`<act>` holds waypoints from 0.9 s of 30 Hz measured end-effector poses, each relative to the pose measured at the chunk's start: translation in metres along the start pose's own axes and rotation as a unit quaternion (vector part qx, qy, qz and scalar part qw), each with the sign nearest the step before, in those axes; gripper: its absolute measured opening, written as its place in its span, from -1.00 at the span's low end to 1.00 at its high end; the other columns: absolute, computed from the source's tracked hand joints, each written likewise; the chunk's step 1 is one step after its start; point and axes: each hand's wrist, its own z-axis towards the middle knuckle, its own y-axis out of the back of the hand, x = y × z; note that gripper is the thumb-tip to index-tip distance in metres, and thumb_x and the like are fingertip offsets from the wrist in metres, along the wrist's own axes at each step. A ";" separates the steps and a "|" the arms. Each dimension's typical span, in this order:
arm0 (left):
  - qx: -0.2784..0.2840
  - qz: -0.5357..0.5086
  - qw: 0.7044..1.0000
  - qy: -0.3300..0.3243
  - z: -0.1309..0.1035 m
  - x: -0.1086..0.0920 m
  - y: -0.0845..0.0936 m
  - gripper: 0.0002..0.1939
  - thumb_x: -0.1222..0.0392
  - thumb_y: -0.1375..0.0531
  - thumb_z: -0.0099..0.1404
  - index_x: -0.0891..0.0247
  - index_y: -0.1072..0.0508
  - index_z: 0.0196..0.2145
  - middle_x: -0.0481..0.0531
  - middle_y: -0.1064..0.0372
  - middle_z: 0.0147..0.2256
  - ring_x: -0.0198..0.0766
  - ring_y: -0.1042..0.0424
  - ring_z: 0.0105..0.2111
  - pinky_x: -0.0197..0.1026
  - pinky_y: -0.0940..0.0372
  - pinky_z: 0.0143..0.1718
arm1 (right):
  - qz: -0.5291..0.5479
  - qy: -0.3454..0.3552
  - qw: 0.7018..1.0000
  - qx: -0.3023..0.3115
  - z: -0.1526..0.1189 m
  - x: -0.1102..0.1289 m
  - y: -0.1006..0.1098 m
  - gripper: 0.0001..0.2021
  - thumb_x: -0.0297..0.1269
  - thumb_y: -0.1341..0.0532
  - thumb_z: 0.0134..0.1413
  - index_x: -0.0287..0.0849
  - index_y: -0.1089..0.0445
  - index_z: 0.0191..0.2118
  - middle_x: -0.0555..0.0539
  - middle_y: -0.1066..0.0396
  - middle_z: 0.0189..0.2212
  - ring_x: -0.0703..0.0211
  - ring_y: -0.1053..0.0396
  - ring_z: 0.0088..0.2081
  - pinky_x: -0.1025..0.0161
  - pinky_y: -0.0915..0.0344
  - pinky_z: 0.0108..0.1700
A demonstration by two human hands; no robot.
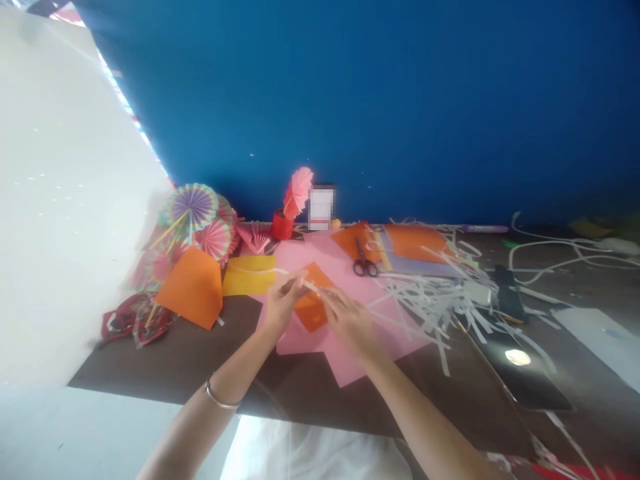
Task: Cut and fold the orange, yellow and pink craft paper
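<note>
Between my hands runs a thin white paper strip [311, 287], held over a small orange paper [313, 316]. My left hand [283, 301] pinches one end of the strip; a loose tail of it trails left across a yellow paper [250, 276]. The fingers of my right hand [351, 325] are closed on the strip's other side. Beneath the orange paper lie large pink sheets [305, 341]. Dark-handled scissors [364, 265] rest just beyond my right hand. My fingertips partly cover the strip.
Folded paper fans [192, 208] and a large orange sheet [193, 287] are at the left. A red tape roll [283, 225] stands at the back. Rightward lie tangled white strips [425, 297], a dark phone-like slab [520, 367] and white cables [560, 247]. A blue wall [370, 100] rises behind.
</note>
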 end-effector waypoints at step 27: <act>-0.028 0.024 0.999 -0.022 -0.008 0.000 -0.013 -0.44 0.13 -0.32 0.01 0.20 -0.31 -0.02 0.09 -0.43 -0.19 -0.20 -0.48 -0.29 -0.10 -0.40 -0.21 | 0.031 -0.010 0.999 -0.025 0.002 0.002 -0.001 -0.69 -0.45 0.01 0.19 -0.11 -0.34 -0.02 -0.06 -0.45 -0.22 0.23 -0.41 -0.20 0.29 -0.35 -0.19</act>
